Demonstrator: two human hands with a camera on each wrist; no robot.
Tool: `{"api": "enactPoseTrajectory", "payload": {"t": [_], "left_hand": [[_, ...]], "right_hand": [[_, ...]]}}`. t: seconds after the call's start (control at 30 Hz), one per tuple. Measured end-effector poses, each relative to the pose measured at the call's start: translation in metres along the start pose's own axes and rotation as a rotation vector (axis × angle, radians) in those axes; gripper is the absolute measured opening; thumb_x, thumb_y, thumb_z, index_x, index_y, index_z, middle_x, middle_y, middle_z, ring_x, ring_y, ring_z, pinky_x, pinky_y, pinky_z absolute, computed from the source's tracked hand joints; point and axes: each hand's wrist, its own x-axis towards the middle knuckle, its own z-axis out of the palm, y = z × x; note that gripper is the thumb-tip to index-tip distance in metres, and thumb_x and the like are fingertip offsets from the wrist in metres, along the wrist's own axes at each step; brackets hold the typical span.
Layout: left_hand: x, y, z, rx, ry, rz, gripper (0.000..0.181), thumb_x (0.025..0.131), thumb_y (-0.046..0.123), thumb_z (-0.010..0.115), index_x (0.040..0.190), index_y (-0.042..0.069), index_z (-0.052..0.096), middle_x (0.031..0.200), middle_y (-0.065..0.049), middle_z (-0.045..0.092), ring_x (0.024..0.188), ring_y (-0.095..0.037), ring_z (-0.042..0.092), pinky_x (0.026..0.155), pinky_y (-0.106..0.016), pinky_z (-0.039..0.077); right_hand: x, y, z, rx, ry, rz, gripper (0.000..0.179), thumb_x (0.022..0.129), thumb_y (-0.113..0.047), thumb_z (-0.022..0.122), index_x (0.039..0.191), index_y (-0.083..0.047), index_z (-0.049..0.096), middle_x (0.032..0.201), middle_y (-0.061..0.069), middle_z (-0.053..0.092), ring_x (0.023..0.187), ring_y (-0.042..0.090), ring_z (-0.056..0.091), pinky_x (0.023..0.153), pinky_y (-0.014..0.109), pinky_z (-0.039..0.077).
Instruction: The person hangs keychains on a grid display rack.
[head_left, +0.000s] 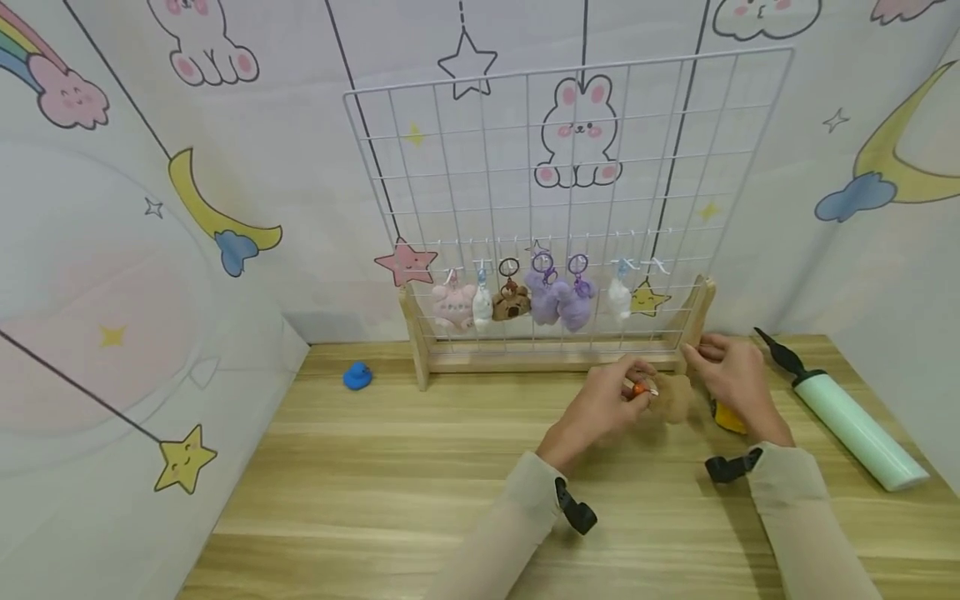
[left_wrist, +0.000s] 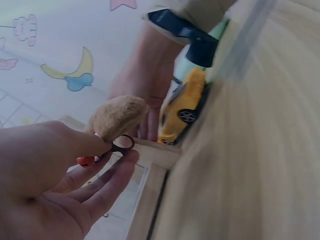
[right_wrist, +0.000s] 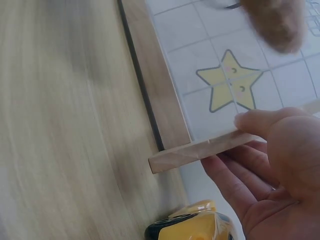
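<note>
My left hand [head_left: 600, 402] pinches a plush keychain by its dark ring [left_wrist: 131, 141] between thumb and fingers. The fuzzy light-brown plush [head_left: 672, 398] hangs off that hand toward the right, and an orange bell [left_wrist: 86, 161] shows beside the thumb. My right hand [head_left: 733, 375] grips the right wooden leg [right_wrist: 200, 149] of the rack stand, thumb on one side and fingers on the other. Below that hand sits a yellow toy car [left_wrist: 181, 110] on the table.
A white wire grid [head_left: 525, 142] rises from the stand, with several plush keychains, including a brown bear [head_left: 511, 303], hung in a row. A blue rubber duck [head_left: 357, 376] sits left of it. At the right lies a pale green hand pump [head_left: 858, 429] with a black nozzle.
</note>
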Motion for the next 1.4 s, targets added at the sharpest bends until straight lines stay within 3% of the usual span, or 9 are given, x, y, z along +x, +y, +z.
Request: {"api": "enactPoseTrajectory", "payload": {"t": [0.23,0.43,0.7,0.87,1.03,1.3,1.4], "left_hand": [[0.002,0.004,-0.024,-0.167,0.129,0.022,0.031,0.102,0.005,0.073,0.133,0.005,0.067,0.121,-0.013,0.079,0.103,-0.011,0.077,0.088,-0.012,0.059],[0.003,0.004,-0.039,-0.346,0.252,0.033,0.030,0.097,-0.001,0.078,0.126,0.002,0.071,0.118,-0.017,0.080,0.100,-0.011,0.077,0.088,-0.020,0.063],[0.001,0.009,-0.052,-0.354,0.341,0.138,0.019,0.098,0.007,0.080,0.116,0.004,0.077,0.113,-0.016,0.082,0.099,-0.016,0.080,0.088,-0.025,0.066],[0.001,0.012,-0.057,-0.409,0.398,0.163,0.019,0.099,0.007,0.080,0.117,0.004,0.078,0.115,-0.015,0.082,0.102,-0.013,0.080,0.090,-0.026,0.065],[0.000,0.016,-0.061,-0.547,0.394,0.162,0.023,0.101,0.006,0.077,0.123,0.002,0.076,0.122,-0.019,0.080,0.112,-0.017,0.079,0.099,-0.029,0.063],[-0.004,0.023,-0.067,-0.816,0.314,0.189,0.028,0.107,0.003,0.064,0.131,-0.008,0.071,0.132,-0.032,0.072,0.113,-0.012,0.077,0.109,-0.040,0.060],[-0.004,0.026,-0.069,-0.849,0.325,0.208,0.027,0.106,0.004,0.066,0.128,-0.011,0.072,0.129,-0.034,0.073,0.110,-0.012,0.078,0.106,-0.038,0.062]], "right_hand": [[-0.002,0.000,-0.001,0.004,0.028,-0.007,0.055,0.107,-0.031,0.069,0.134,0.017,0.066,0.121,0.033,0.073,0.110,0.050,0.074,0.088,0.062,0.061],[0.002,0.000,-0.003,0.000,0.032,-0.029,0.054,0.107,-0.031,0.070,0.133,0.017,0.066,0.119,0.032,0.074,0.109,0.050,0.075,0.090,0.063,0.060],[0.000,0.000,-0.004,-0.002,0.025,-0.008,0.057,0.107,-0.033,0.069,0.134,0.017,0.066,0.121,0.032,0.073,0.111,0.049,0.074,0.091,0.062,0.059],[0.000,0.000,-0.003,0.007,0.009,0.009,0.059,0.108,-0.034,0.068,0.136,0.018,0.064,0.123,0.032,0.072,0.113,0.049,0.073,0.093,0.061,0.059],[-0.001,0.000,-0.002,0.014,0.008,0.011,0.059,0.108,-0.034,0.068,0.136,0.018,0.064,0.124,0.033,0.072,0.113,0.050,0.073,0.092,0.061,0.059],[0.000,-0.001,0.002,0.018,-0.015,0.029,0.062,0.109,-0.036,0.066,0.139,0.018,0.061,0.127,0.034,0.071,0.116,0.051,0.072,0.095,0.062,0.059],[0.000,-0.002,0.002,0.016,-0.014,0.026,0.061,0.109,-0.035,0.066,0.138,0.019,0.061,0.126,0.034,0.071,0.116,0.051,0.072,0.095,0.061,0.058]]}}
